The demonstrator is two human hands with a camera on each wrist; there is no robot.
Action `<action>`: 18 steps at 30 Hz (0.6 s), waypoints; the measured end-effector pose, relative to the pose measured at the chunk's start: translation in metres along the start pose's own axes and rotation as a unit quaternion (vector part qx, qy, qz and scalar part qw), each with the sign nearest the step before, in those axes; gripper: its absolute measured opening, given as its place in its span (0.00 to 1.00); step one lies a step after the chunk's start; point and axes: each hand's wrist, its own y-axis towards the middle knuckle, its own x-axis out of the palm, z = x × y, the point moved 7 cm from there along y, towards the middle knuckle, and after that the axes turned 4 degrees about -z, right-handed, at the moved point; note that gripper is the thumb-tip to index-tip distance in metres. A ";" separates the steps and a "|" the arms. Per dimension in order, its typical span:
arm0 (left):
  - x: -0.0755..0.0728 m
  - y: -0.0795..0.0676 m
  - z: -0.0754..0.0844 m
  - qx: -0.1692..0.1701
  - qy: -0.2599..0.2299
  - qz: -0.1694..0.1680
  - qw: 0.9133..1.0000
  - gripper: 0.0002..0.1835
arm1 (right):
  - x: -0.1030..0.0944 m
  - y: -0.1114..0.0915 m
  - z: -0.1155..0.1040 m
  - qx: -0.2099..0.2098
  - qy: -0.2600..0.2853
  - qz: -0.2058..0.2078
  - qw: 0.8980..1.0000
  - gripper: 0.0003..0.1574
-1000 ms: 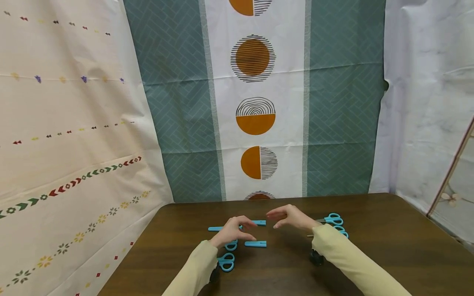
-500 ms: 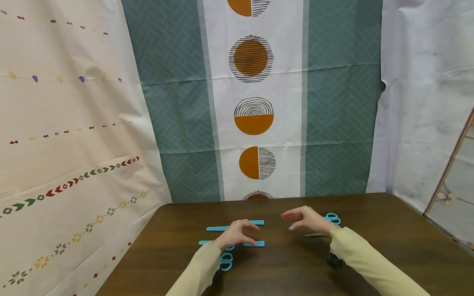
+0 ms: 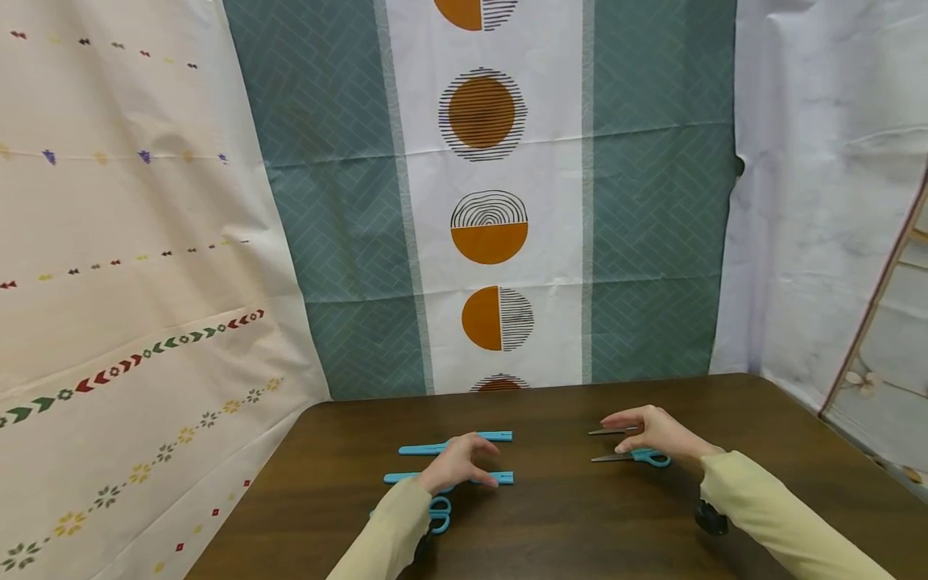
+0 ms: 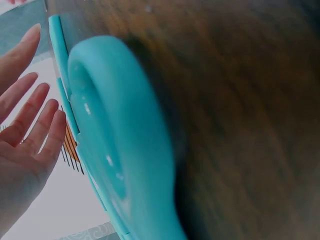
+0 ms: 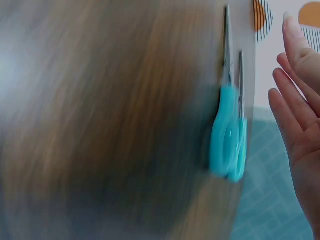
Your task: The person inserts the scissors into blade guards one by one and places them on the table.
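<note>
My left hand (image 3: 474, 461) hovers with loosely bent fingers over a blue-sheathed pair of scissors (image 3: 500, 478) and holds nothing. A second sheathed pair (image 3: 435, 445) lies just behind it, and a third blue handle (image 3: 439, 508) shows beside my left sleeve. In the left wrist view that handle (image 4: 120, 140) fills the frame beside my straight fingers (image 4: 30, 115). My right hand (image 3: 625, 432) hangs open over two bare-bladed blue scissors (image 3: 616, 457), which lie side by side in the right wrist view (image 5: 227, 130).
Everything lies on a dark wooden table (image 3: 565, 515). Patterned cloth backdrops (image 3: 493, 242) hang close behind its far edge and along the left. A wooden frame (image 3: 877, 306) leans at the right.
My right hand has swung from the table's middle out to the right, over the bare scissors. My left hand has dropped slightly toward the near sheathed pair.
</note>
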 end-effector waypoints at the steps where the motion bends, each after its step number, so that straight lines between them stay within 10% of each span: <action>1: 0.000 0.000 0.000 -0.002 -0.001 -0.001 1.000 0.22 | -0.003 -0.004 0.002 0.002 -0.008 0.003 1.000 0.31; 18: 0.002 0.002 -0.005 -0.006 0.019 -0.013 1.000 0.22 | -0.020 -0.046 0.026 0.020 -0.017 0.005 1.000 0.35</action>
